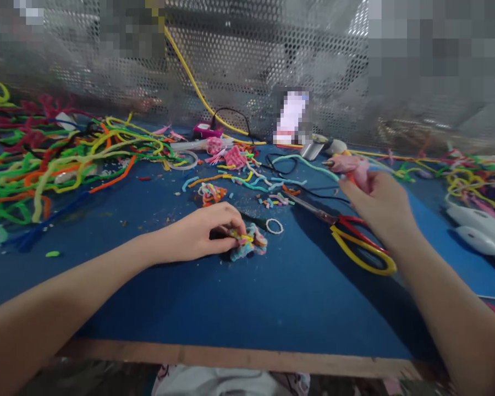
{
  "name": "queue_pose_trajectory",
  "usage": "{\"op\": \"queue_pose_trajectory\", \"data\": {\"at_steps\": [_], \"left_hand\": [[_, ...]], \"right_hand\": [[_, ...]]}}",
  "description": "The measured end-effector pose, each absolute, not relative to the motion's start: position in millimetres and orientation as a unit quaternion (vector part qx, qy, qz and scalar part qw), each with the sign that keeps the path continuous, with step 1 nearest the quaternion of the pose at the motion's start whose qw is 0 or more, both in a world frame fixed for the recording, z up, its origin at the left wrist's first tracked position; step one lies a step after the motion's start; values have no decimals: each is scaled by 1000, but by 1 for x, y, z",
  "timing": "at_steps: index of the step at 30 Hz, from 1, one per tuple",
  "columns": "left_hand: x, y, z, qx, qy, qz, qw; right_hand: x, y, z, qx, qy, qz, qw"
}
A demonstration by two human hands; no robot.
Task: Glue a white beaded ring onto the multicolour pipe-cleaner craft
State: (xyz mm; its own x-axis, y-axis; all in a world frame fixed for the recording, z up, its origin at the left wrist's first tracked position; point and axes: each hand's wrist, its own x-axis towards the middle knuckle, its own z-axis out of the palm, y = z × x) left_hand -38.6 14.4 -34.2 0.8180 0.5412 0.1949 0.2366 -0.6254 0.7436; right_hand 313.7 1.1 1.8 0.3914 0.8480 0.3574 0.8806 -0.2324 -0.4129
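The fingers of my left hand pinch a small pastel piece of twisted fuzzy craft stems against the blue tabletop. It is blue and pink with a yellow middle; my fingertips cover its left part. Over to the right, my right hand is wrapped round a pink glue gun, its metal nozzle pointing left. The gun is held above the table, and its grip is mostly hidden by my hand. Between the hands lie scissors with red and yellow handles. A white beaded ring rests just beyond the pastel piece.
A heap of bright craft stems spreads over the left side. Cut bits and a multicoloured bundle lie mid-table. A phone leans at the back near a magenta device. A white glue gun lies far right.
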Motion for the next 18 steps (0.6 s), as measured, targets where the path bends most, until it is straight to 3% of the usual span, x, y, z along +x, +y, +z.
{"op": "queue_pose_trajectory", "data": {"at_steps": [7, 11, 18], "left_hand": [[-37, 8, -31, 818, 284, 152, 476], [-34, 8, -35, 752, 304, 206, 548], [-23, 1, -25, 572, 328, 293, 693]], "right_hand": [[269, -29, -2, -670, -658, -6, 343], [247, -47, -1, -650, -685, 34, 328], [235, -56, -2, -605, -715, -176, 302]]}}
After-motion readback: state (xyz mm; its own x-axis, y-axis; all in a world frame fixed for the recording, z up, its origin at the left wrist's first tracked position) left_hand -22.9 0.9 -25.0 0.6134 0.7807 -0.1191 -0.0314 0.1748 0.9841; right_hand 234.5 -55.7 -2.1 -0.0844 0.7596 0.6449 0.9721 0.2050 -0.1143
